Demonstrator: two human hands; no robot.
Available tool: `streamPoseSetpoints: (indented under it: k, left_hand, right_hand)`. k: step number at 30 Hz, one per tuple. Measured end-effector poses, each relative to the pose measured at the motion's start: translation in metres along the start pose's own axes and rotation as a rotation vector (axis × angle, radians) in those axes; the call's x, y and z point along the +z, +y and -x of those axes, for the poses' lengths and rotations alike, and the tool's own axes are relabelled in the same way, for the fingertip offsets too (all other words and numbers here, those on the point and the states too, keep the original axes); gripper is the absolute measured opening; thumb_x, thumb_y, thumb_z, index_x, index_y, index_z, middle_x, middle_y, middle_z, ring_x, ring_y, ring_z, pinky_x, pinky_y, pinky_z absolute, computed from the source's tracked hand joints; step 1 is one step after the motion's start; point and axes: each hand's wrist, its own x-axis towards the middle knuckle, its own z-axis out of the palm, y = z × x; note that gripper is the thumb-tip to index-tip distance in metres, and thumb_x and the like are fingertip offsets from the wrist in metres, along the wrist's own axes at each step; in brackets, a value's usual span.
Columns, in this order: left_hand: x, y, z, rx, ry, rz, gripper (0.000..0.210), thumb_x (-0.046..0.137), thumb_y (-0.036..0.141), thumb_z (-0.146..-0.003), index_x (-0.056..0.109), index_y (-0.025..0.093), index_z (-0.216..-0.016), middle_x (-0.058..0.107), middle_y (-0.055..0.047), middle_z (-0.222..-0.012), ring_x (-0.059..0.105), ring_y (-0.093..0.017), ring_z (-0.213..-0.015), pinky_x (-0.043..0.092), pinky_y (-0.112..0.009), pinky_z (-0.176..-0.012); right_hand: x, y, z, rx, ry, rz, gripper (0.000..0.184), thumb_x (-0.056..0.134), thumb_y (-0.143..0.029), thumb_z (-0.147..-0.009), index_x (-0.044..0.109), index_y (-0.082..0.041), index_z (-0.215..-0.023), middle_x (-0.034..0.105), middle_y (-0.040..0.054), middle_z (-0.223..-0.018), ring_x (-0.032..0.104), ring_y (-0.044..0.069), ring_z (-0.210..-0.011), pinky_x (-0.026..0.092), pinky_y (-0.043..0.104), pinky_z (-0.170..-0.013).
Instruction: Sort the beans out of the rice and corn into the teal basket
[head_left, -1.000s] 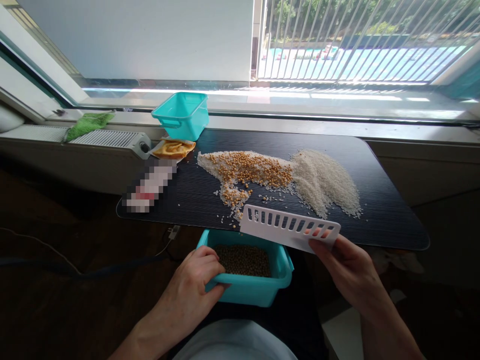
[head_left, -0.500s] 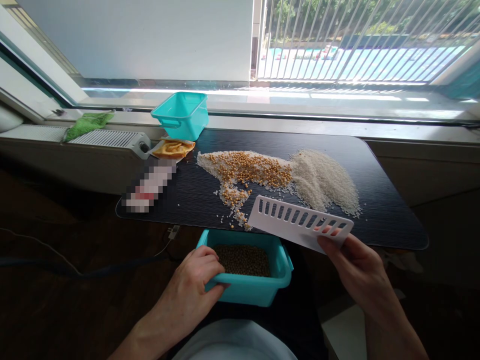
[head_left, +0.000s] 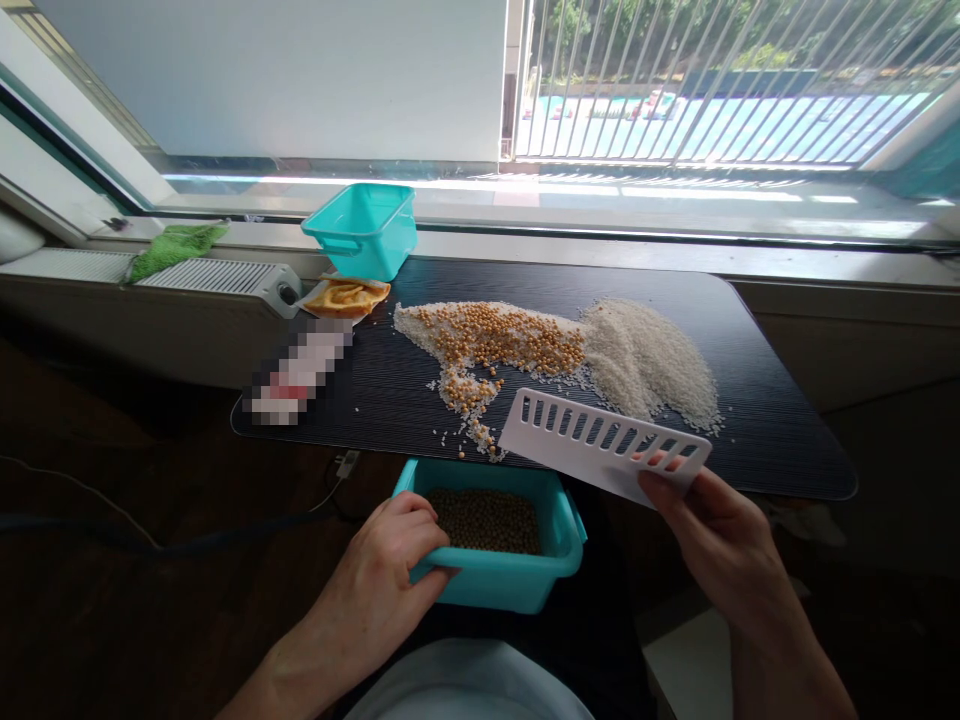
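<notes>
My left hand [head_left: 397, 550] grips the near left rim of a turquoise plastic bin [head_left: 502, 585], held just below the table's front edge. Inside lie many small round tan peas [head_left: 487, 520]. Between thumb and fingers, my right hand [head_left: 712, 525] pinches the right end of a white slotted plastic strip [head_left: 574, 447], tilted over the front edge of the table. Beyond the strip, yellow peas [head_left: 510, 338] lie mixed over white rice, with a thin trail reaching the front edge. A heap of plain white rice [head_left: 652, 360] joins them on the right.
The dark table [head_left: 765, 400] stands against the windowsill. A second turquoise bin [head_left: 367, 235] sits at its back left corner, with an orange-yellow packet [head_left: 346, 298] and a blurred-out item [head_left: 300, 375] in front. Further left, a green cloth [head_left: 176, 248] lies on a radiator [head_left: 225, 278].
The white strip and my right hand have shifted very slightly to the right. My left hand and the bin stay where they were.
</notes>
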Motion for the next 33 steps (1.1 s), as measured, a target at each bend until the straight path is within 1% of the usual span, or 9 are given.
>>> streamPoseSetpoints:
  k: [3,8,10,13,16,19,22,26,33]
  left_hand:
    - [0.000,0.000,0.000,-0.003,-0.009,0.008,0.019,0.057,0.002,-0.075,0.067,0.018,-0.073,0.070,-0.005,-0.081,0.063,-0.023,-0.091,0.055,-0.035,-0.081]
    - [-0.001,0.000,0.000,-0.010,-0.027,0.003,0.017,0.059,0.003,-0.077,0.067,0.018,-0.073,0.070,-0.005,-0.079,0.063,-0.024,-0.092,0.054,-0.036,-0.082]
    - [-0.001,0.001,0.000,-0.011,-0.025,0.003,0.018,0.059,0.002,-0.076,0.067,0.018,-0.073,0.070,-0.005,-0.081,0.063,-0.024,-0.092,0.054,-0.036,-0.082]
    - [-0.001,0.002,0.000,-0.014,-0.015,0.006,0.018,0.059,0.001,-0.075,0.067,0.017,-0.072,0.070,-0.006,-0.083,0.063,-0.023,-0.090,0.054,-0.034,-0.081]
    - [-0.001,0.003,0.001,-0.017,-0.012,0.004,0.018,0.058,0.001,-0.075,0.066,0.016,-0.071,0.070,-0.006,-0.084,0.063,-0.023,-0.090,0.054,-0.034,-0.080]
    - [-0.001,0.002,0.000,-0.014,-0.015,0.006,0.019,0.057,0.000,-0.075,0.066,0.016,-0.071,0.070,-0.006,-0.083,0.063,-0.023,-0.090,0.054,-0.034,-0.080]
    - [-0.001,0.002,-0.001,-0.009,-0.018,0.011,0.019,0.057,0.000,-0.075,0.066,0.017,-0.072,0.070,-0.006,-0.084,0.062,-0.023,-0.090,0.054,-0.034,-0.081]
    - [0.001,0.000,0.000,-0.013,-0.018,0.016,0.018,0.057,0.001,-0.075,0.065,0.017,-0.071,0.069,-0.005,-0.081,0.062,-0.023,-0.090,0.053,-0.035,-0.081]
    - [0.001,0.000,0.000,-0.018,-0.024,0.030,0.019,0.057,0.000,-0.076,0.065,0.017,-0.071,0.068,-0.004,-0.079,0.062,-0.023,-0.091,0.052,-0.035,-0.081]
  right_hand:
    - [0.003,-0.002,0.001,-0.016,0.026,-0.016,0.030,0.077,-0.050,-0.071,0.079,-0.025,-0.087,0.079,0.0037,-0.089,0.075,0.025,-0.083,0.062,0.035,-0.077]
    - [0.011,-0.002,0.006,-0.023,-0.084,-0.051,0.030,0.075,-0.050,-0.074,0.079,-0.024,-0.088,0.079,0.0043,-0.086,0.074,0.024,-0.083,0.061,0.033,-0.078]
    - [0.014,0.002,0.009,-0.011,-0.095,-0.058,0.030,0.075,-0.049,-0.075,0.079,-0.024,-0.089,0.079,0.0045,-0.088,0.074,0.024,-0.084,0.061,0.032,-0.079]
    - [0.012,0.012,0.012,-0.003,-0.067,-0.064,0.028,0.074,-0.048,-0.076,0.079,-0.024,-0.092,0.079,0.0046,-0.092,0.074,0.025,-0.088,0.061,0.033,-0.082]
    - [0.003,0.018,0.013,0.022,0.008,-0.046,0.028,0.074,-0.047,-0.077,0.078,-0.026,-0.094,0.079,0.0041,-0.094,0.073,0.026,-0.092,0.060,0.036,-0.087]
    - [-0.005,0.017,0.011,0.057,0.112,-0.037,0.028,0.077,-0.049,-0.073,0.078,-0.026,-0.091,0.079,0.0037,-0.092,0.073,0.027,-0.092,0.060,0.040,-0.089]
    - [-0.005,0.010,0.007,0.058,0.148,-0.048,0.030,0.079,-0.051,-0.070,0.078,-0.026,-0.086,0.079,0.0036,-0.088,0.074,0.027,-0.088,0.060,0.042,-0.088]
    - [0.003,0.004,0.004,0.034,0.098,-0.071,0.031,0.079,-0.050,-0.070,0.078,-0.024,-0.086,0.079,0.0041,-0.088,0.074,0.026,-0.088,0.061,0.041,-0.086]
    - [0.013,0.003,0.002,0.007,-0.009,-0.104,0.025,0.079,-0.044,-0.071,0.079,-0.024,-0.087,0.079,0.0038,-0.090,0.074,0.023,-0.084,0.061,0.034,-0.081]
